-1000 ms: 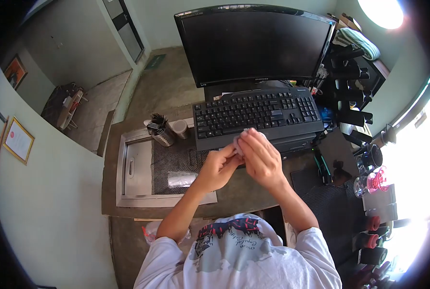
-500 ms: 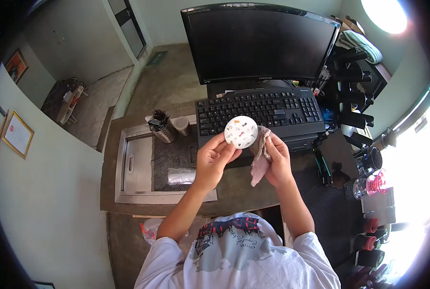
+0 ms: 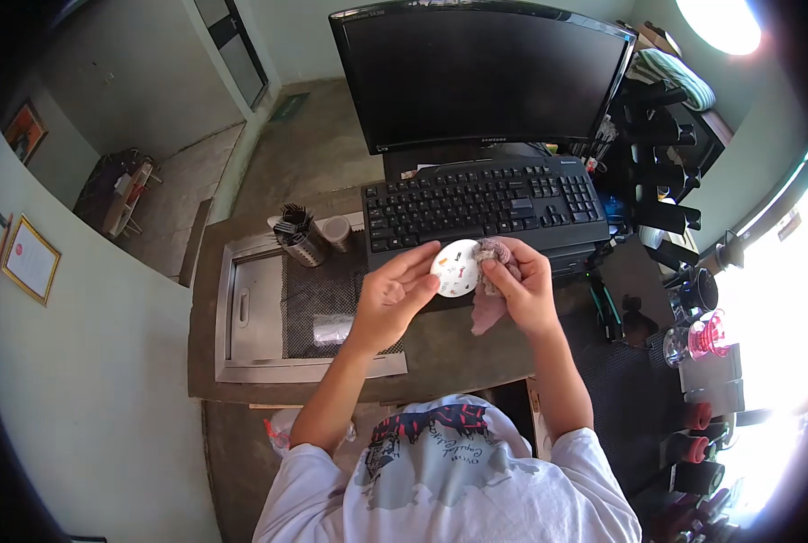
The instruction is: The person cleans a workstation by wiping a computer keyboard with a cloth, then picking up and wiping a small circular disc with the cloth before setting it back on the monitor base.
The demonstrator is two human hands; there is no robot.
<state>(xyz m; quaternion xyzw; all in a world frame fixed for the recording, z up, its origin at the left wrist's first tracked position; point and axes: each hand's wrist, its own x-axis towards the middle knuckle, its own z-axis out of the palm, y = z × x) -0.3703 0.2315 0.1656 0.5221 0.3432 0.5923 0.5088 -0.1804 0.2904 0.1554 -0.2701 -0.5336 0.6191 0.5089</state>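
A round white disc (image 3: 455, 270) with small coloured pictures is held up in front of the keyboard's lower edge. My left hand (image 3: 392, 299) grips it at its left side between thumb and fingers. In my right hand (image 3: 526, 285) is a crumpled greyish-pink cloth (image 3: 489, 308), pressed against the disc's right edge, with one end hanging down. Part of the disc's right side is hidden by the cloth.
Behind my hands are a black keyboard (image 3: 485, 204) and a large monitor (image 3: 485, 77). To the left, a metal tray (image 3: 241, 369) with a dark mesh mat lies by a utensil cup (image 3: 306, 249) and a lidded container (image 3: 337, 233). Dark racks (image 3: 662, 172) stand at right.
The disc was hidden by my hands, then came into view face-up beside the cloth. Since then it has moved slightly down and right, and the cloth now covers its right edge.
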